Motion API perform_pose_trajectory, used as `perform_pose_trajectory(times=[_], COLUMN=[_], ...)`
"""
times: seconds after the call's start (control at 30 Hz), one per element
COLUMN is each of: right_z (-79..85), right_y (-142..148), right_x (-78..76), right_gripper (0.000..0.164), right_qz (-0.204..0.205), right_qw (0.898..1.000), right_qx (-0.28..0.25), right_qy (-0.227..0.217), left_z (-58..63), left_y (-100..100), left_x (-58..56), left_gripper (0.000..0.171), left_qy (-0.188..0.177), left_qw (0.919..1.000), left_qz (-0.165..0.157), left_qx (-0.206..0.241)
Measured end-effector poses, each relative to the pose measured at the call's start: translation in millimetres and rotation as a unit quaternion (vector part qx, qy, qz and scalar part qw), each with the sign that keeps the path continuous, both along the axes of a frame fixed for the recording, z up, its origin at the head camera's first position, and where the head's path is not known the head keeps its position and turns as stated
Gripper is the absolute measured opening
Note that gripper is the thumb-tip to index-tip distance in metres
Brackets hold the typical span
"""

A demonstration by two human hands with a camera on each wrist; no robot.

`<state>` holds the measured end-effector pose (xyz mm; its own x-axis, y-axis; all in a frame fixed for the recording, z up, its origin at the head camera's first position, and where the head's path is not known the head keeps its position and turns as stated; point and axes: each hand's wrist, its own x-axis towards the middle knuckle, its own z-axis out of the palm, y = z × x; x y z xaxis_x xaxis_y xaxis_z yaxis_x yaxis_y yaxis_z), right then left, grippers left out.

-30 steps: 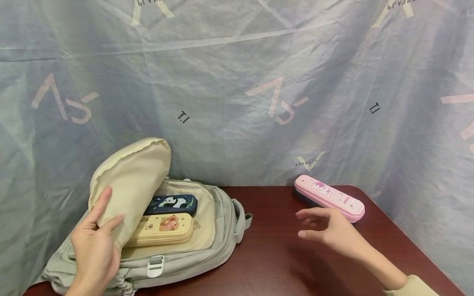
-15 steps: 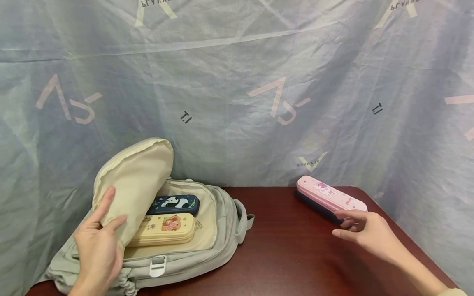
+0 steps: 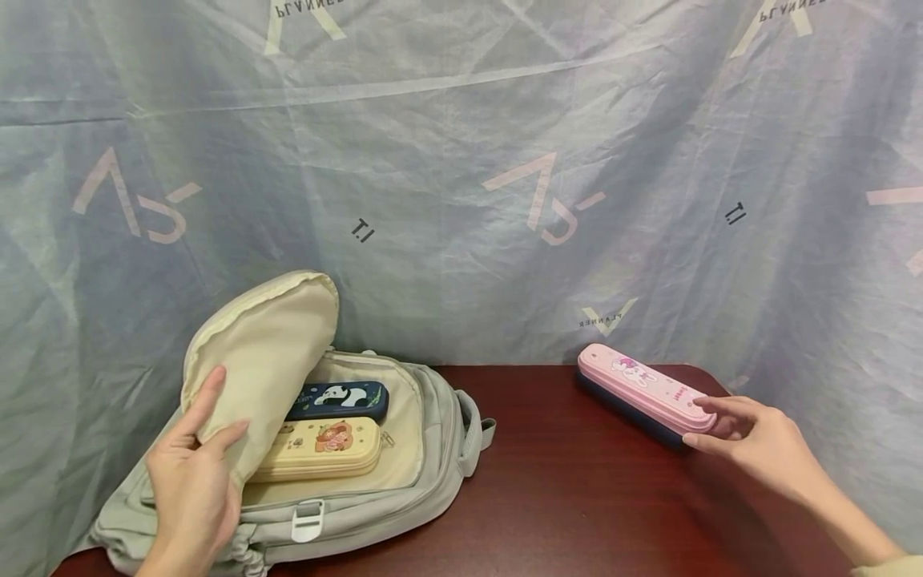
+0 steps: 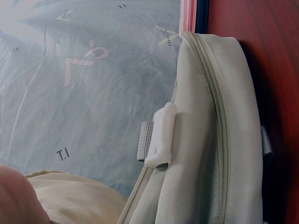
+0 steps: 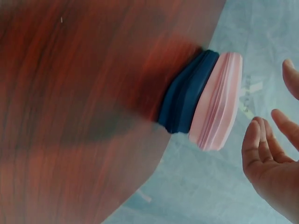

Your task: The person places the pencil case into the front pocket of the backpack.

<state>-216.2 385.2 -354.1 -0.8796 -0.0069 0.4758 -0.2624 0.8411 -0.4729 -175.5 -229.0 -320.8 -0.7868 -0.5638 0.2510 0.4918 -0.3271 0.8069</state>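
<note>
Reach looks like the present step: the loosely parted fingers of the right hand point(image 3: 767, 445) frame the near end of the pink case point(image 3: 642, 386) and hold nothing yet. It lies on a navy case point(image 3: 629, 408) at the far right of the dark, grained table point(image 3: 562, 481), so the next move seems to call for a careful pinch on its rounded, ridged sides. At near left, the left hand point(image 3: 193, 481) pinches the thin, wrinkled cloth flap point(image 3: 267, 361) of the backpack point(image 3: 433, 449), a smooth yellow case point(image 3: 324, 449) inside
</note>
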Motion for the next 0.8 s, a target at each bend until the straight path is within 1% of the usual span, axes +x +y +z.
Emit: perform_pose_trajectory(times=[0.1, 0.2, 0.3, 0.43, 0.67, 0.8], right_z=[1.5, 3.0, 4.7, 4.1, -1.8, -4.7], right_y=[7.6, 13.7, 17.9, 22.2, 32.2, 35.4], right_x=[-4.5, -8.5, -12.3, -21.0, -35.4, -42.1], right_gripper=[0.059, 0.062, 0.069, 0.078, 0.078, 0.079], right_qz=[-0.004, -0.007, -0.006, 0.000, 0.017, 0.027], right_qw=[1.000, 0.999, 0.999, 0.999, 0.998, 0.997], right_qx=[0.011, 0.023, 0.032, 0.043, 0.049, 0.037], right_qy=[0.022, 0.025, 0.007, -0.022, -0.042, -0.060], left_z=[0.0, -0.1, -0.1, -0.1, -0.9, -1.3], left_y=[-0.3, -0.5, -0.5, -0.8, -0.2, 0.0], left_x=[0.1, 0.2, 0.1, 0.1, 0.4, 0.5], left_gripper=[0.071, 0.071, 0.071, 0.071, 0.071, 0.071], left_qy=[-0.005, -0.006, -0.005, -0.005, -0.001, -0.003], left_qw=[1.0000, 1.0000, 1.0000, 1.0000, 1.0000, 1.0000], left_qz=[0.001, 0.000, -0.001, 0.000, -0.001, -0.002], left_qx=[0.000, 0.001, 0.002, 0.001, -0.002, -0.003])
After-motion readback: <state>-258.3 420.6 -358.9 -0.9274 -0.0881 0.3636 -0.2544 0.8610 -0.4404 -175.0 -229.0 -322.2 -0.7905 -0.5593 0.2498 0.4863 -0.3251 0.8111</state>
